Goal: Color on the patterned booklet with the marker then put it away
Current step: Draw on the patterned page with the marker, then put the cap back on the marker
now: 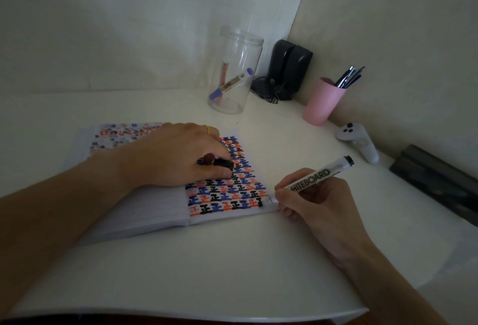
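An open booklet lies on the white table; its right page is covered with red, blue and black marks. My right hand grips a white whiteboard marker, whose tip touches the page's lower right corner. My left hand presses down on the booklet's middle and holds a black marker cap between its fingers. A yellow ring sits on one finger.
A clear plastic jar with a blue and a red marker stands behind the booklet. A pink cup of pens, black speakers, a white controller and a dark box line the right wall.
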The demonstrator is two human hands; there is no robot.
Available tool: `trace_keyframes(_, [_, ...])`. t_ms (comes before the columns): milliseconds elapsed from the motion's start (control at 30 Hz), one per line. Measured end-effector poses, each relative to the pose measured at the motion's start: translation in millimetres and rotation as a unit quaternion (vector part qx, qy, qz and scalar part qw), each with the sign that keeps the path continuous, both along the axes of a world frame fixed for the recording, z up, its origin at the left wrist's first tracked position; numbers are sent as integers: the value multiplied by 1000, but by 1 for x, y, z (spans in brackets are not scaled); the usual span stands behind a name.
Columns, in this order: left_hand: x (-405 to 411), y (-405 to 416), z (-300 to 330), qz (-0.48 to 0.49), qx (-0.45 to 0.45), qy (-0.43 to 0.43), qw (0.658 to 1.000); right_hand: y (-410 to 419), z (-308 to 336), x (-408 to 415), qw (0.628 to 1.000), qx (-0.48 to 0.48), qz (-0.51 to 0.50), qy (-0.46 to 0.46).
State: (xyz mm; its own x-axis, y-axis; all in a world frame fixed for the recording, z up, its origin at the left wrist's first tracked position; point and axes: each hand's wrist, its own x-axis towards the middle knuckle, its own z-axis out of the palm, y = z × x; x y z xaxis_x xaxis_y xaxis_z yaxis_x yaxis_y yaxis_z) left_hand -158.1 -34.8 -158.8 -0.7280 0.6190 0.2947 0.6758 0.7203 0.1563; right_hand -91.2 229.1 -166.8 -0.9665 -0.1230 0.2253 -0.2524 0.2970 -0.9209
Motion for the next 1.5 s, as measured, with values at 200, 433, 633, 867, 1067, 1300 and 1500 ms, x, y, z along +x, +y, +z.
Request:
trace_keyframes(200, [0,-1,0,-3,0,4,1000,0,-2,-2,999,12,-34,4])
trace_keyframes(433, [0,-1,0,-1,-5,4,1000,-1,-2,-3,998,22,-51,9])
trace_keyframes(633, [2,-1,2,7,-5,-8,1000,-2,18,-14,990,-94,-59,-89])
trace_keyframes(867, [7,1,4,14,-9,-10,1000,-38,41,-84,945,-278,-81,-150])
trace_keyframes(1067, [6,1,-2,63,63,43,995,-43,11,-99,898,-414,-59,-138])
trace_keyframes(1300, [-1,4,0,137,224,58,963,-46,10,-93,907,-405,15,-117])
trace_keyframes(1500, [2,6,4,132,242,67,959,-53,12,-85,919,-377,47,-107])
